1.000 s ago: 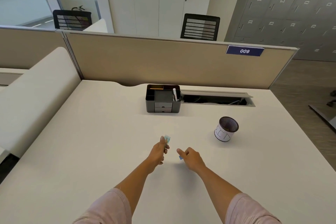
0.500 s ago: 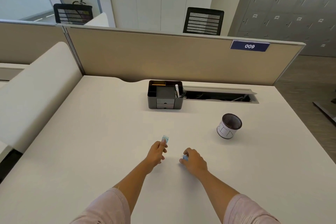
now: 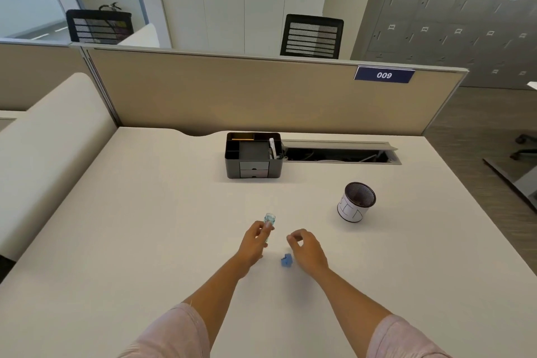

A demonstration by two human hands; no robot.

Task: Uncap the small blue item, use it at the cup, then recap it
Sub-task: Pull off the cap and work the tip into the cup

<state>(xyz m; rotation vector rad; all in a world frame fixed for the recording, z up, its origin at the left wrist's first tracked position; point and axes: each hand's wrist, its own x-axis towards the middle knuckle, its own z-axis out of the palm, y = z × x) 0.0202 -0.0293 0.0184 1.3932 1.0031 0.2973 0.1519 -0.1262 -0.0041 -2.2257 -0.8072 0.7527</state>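
- Two hands working: left hand [image 3: 257,240] grip closed round the uncapped blue vial [image 3: 269,222], upright, mouth clear for the cup [image 3: 356,202].
- Right hand [image 3: 308,247] grip loosely open, empty; blue cap [image 3: 286,260] parked near on the tabletop [image 3: 145,227] for recapping.

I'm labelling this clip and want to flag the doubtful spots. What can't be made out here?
All in the head view:
- Small blue item: the left hand covers its lower part; too small to identify.
- Blue cap on the desk: too small for detail.
- Cup: its inside is dark.
- Organizer: the contents are too small to name.
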